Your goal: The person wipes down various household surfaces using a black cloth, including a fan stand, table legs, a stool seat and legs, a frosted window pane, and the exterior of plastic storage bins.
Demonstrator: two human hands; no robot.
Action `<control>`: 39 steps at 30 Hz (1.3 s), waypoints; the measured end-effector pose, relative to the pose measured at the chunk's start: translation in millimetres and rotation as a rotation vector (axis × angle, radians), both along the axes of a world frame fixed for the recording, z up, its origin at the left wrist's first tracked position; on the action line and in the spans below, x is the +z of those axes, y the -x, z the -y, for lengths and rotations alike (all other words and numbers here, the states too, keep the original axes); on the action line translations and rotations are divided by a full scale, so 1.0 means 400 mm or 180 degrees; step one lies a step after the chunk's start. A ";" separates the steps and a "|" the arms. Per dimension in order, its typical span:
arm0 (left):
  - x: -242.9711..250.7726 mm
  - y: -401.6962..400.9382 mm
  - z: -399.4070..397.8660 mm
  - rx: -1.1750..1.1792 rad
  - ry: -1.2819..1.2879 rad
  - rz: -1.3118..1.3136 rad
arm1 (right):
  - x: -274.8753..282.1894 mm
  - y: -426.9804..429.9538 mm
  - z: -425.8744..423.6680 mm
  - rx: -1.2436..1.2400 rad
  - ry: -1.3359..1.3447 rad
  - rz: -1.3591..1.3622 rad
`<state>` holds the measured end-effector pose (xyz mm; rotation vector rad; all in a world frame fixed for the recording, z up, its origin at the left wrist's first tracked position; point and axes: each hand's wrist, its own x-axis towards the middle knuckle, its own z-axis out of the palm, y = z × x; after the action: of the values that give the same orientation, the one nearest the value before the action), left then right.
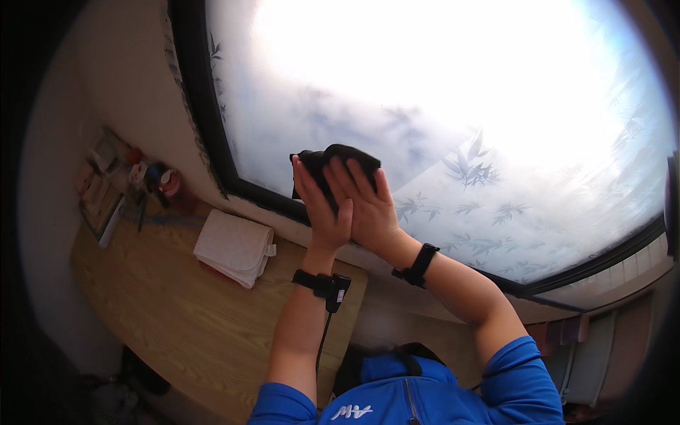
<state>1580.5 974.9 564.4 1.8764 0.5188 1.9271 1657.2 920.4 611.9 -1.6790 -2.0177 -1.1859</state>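
A folded black cloth (353,152) lies under the fingers of both my hands, in front of the lower part of a frosted window (457,127). My left hand (320,210) has its fingers along the cloth's left side. Over the cloth's right side spread the fingers of my right hand (369,204). The two hands meet at the thumbs and palms. Whether the cloth touches the glass, I cannot tell for certain. Each wrist wears a black strap; the left one carries a small device with a cable.
Below left stands a wooden table (212,329) with a folded white towel (234,241) near the wall. Bottles and small items (159,180) crowd its far corner beside a framed object (103,212). A dark window frame (212,143) borders the leaf-patterned glass. Hanging fabrics (589,345) show at the lower right.
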 end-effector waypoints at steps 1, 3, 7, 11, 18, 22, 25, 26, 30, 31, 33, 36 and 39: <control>-0.043 0.010 0.007 0.0120 0.0340 -0.0056 | -0.041 0.009 -0.005 0.0066 0.0054 0.0096; -0.131 0.016 0.018 0.0236 0.0653 -0.0132 | -0.117 0.006 -0.014 0.0147 0.0011 0.0175; -0.144 0.044 0.046 0.0112 0.1278 -0.0409 | -0.143 0.018 -0.004 0.0558 0.0233 -0.0422; 0.029 0.030 0.138 -0.0236 0.0953 0.0039 | -0.022 -0.005 0.060 0.1410 0.0334 -0.1445; 0.472 -0.153 0.180 -0.0489 -0.0642 0.0195 | 0.478 -0.148 0.210 0.0601 -0.0946 -0.0247; 0.413 -0.217 0.158 -0.0406 -0.0728 0.0275 | 0.386 -0.196 0.175 0.0384 -0.0947 -0.0504; 0.283 -0.189 0.155 -0.0400 -0.0557 0.0089 | 0.258 -0.169 0.180 0.0073 -0.0685 -0.0561; 0.222 -0.174 0.162 -0.0284 -0.0456 -0.0065 | 0.204 -0.162 0.184 0.0036 -0.0512 -0.0540; -0.076 -0.130 0.170 -0.0007 -0.0063 -0.0540 | -0.059 -0.152 0.181 0.0152 -0.0112 -0.0266; -0.144 -0.119 0.176 0.0055 0.0223 -0.0683 | -0.106 -0.150 0.180 0.0137 -0.0116 -0.0304; -0.203 -0.100 0.199 0.0093 0.0495 -0.0859 | -0.180 -0.148 0.183 0.0251 0.0301 0.0097; -0.201 -0.078 0.227 -0.0133 0.1060 -0.1135 | -0.204 -0.139 0.186 0.0528 0.0444 -0.0532; -0.078 -0.084 0.265 -0.0064 0.1049 -0.0916 | -0.118 -0.126 0.232 0.0930 0.0426 -0.1268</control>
<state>1614.1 869.0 533.4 1.9327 0.8440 1.4568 1707.6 827.7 564.9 -1.4660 -2.0256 -0.5790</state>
